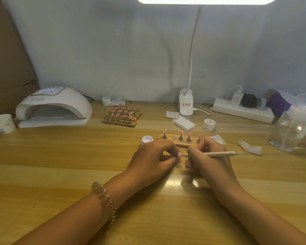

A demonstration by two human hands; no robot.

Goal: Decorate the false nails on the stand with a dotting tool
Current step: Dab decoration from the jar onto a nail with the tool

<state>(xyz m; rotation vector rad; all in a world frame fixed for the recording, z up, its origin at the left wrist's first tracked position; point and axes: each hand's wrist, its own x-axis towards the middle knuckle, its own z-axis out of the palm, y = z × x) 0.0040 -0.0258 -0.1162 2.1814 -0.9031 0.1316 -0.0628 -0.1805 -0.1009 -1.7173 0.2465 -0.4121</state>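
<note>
My left hand pinches one pink false nail between thumb and fingertips, apparently by its peg, held just in front of the stand. My right hand has its fingers pressed together around the dotting tool in a pen grip. The tool's long axis runs nearly level, left to right; its working tip points left and sits at the nail's face, touching or nearly so, I can't tell which. Right hand does the dotting; left only steadies.

Count: wooden stand near the table's middle, four pegged nails standing on it, one bare magnet spot, so five with the one in hand. Three more loaded stands further back. One open gel pot beside the stand's left end.
</note>
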